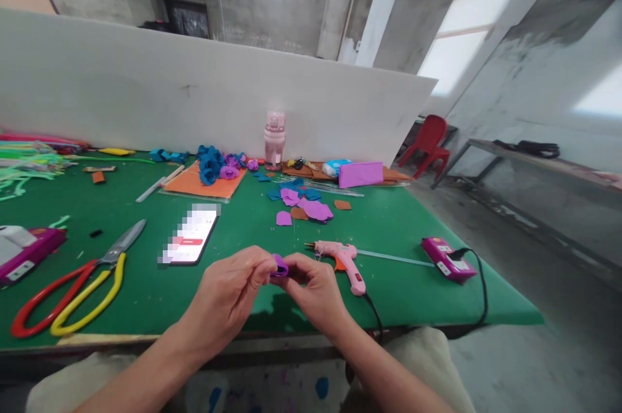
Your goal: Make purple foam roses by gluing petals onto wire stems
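Both my hands meet just above the near edge of the green table. A small rolled purple felt piece is pinched between them. My left hand grips it from the left with curled fingers. My right hand closes on it from the right. A pink glue gun lies on the table right beside my right hand. Loose purple, blue and orange felt pieces lie further back at the middle.
A phone and red-and-yellow scissors lie to the left. A pink power strip with a black cord sits at the right. Finished blue and purple felt flowers, a pink bottle and a white partition stand behind.
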Action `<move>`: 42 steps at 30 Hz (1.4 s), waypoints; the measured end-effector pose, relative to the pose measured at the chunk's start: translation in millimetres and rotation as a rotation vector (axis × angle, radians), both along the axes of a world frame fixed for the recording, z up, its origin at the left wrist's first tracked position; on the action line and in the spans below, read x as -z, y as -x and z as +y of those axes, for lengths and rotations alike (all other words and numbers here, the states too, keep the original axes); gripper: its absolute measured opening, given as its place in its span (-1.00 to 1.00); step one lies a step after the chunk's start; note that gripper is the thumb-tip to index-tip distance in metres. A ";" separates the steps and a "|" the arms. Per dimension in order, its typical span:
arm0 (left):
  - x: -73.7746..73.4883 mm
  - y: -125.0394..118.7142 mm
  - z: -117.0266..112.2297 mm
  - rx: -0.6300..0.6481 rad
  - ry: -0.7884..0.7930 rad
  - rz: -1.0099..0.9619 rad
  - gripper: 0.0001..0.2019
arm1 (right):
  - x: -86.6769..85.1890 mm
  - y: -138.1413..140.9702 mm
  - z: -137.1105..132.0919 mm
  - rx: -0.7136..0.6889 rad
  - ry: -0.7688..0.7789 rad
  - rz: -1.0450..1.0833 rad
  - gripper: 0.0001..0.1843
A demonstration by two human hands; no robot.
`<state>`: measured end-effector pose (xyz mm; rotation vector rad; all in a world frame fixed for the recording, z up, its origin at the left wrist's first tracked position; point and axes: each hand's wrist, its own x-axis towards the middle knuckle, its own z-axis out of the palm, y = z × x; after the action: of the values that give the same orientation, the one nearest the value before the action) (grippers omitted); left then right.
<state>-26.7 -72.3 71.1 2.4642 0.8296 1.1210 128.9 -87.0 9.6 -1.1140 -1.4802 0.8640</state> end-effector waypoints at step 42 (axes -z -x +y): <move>-0.8 1.1 0.7 0.077 -0.154 -0.027 -0.84 | -7.6 0.4 -5.1 0.021 -0.065 -0.095 -0.88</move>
<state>-27.7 -71.6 71.9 2.5750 0.6568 1.2293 128.5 -92.1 17.2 -1.1328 -1.5612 0.7522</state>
